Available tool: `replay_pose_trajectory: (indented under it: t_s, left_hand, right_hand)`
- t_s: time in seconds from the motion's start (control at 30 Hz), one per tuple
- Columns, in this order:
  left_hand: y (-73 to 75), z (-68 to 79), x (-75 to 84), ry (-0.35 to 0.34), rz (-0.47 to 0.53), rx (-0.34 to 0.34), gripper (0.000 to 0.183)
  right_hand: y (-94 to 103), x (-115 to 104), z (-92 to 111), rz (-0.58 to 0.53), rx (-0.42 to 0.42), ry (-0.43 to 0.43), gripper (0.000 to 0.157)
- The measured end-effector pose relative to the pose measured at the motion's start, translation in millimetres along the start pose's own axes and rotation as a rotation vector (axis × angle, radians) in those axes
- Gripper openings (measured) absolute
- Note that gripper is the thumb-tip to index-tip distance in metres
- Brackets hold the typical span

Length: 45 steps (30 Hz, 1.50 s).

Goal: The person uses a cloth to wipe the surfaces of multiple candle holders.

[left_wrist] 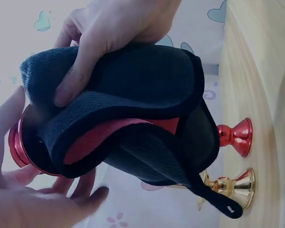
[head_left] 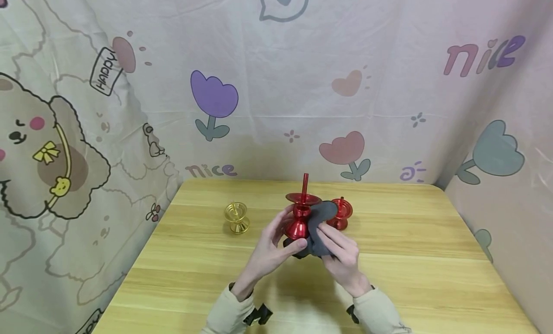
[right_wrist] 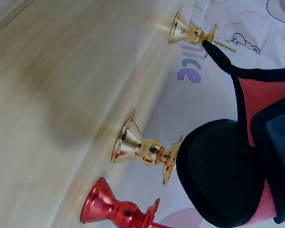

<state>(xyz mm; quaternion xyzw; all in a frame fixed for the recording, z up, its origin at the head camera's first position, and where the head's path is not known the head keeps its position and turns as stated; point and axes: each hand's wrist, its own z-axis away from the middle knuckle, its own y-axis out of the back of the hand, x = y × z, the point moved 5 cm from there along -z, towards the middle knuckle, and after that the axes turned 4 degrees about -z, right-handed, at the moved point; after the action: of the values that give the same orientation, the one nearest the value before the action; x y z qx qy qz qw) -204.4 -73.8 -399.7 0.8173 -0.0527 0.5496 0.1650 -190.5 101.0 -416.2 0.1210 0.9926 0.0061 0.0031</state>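
In the head view, a shiny red candlestick (head_left: 298, 227) with a wide dish and a thin spike is held upright over the table. My left hand (head_left: 271, 250) grips it low on its left side, thumb across the front. A dark grey cloth (head_left: 321, 233) with black edging covers the candlestick's right side. My right hand (head_left: 343, 255) pinches this cloth and presses it against the candlestick. Seen from the left wrist, the folded cloth (left_wrist: 137, 80) shows a pink-red inner face and a small hanging loop, and it hides most of the candlestick (left_wrist: 20, 147).
A gold candlestick (head_left: 238, 219) stands at the left of the wooden table (head_left: 181, 267). Behind the cloth stands a smaller red one (head_left: 342, 214). The right wrist view shows another gold candlestick (right_wrist: 152, 151) between them. A printed curtain (head_left: 268, 84) hangs behind.
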Motion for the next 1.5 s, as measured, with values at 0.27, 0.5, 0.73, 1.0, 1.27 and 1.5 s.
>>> replay_pose_trajectory:
  t_s: [0.27, 0.5, 0.73, 1.0, 1.27, 1.5]
  left_hand:
    - [2.1, -0.1, 1.2, -0.049, -0.006, -0.004, 0.070]
    - [-0.8, 1.7, -4.4, 0.046, 0.109, -0.045, 0.068]
    - [-2.0, 1.5, -3.1, 0.056, 0.066, 0.005, 0.070]
    - [0.1, -0.5, -1.3, 0.021, 0.026, 0.028, 0.070]
    - [-1.9, 0.4, -4.2, 0.017, 0.130, -0.021, 0.065]
    - [-1.9, -0.9, -0.8, 0.002, 0.017, 0.015, 0.073]
  right_hand:
    - [2.2, 3.2, 1.2, -0.087, 0.022, -0.077, 0.019]
    - [3.9, 9.6, 3.0, -0.190, 0.070, -0.166, 0.019]
    - [0.7, -2.4, -4.4, -0.007, 0.017, 0.000, 0.022]
    - [-0.4, -2.7, -2.7, -0.009, 0.024, 0.006, 0.021]
    - [2.2, 6.9, 1.0, -0.117, 0.080, -0.135, 0.021]
    - [-1.8, -4.0, -4.2, 0.049, -0.013, 0.041, 0.020]
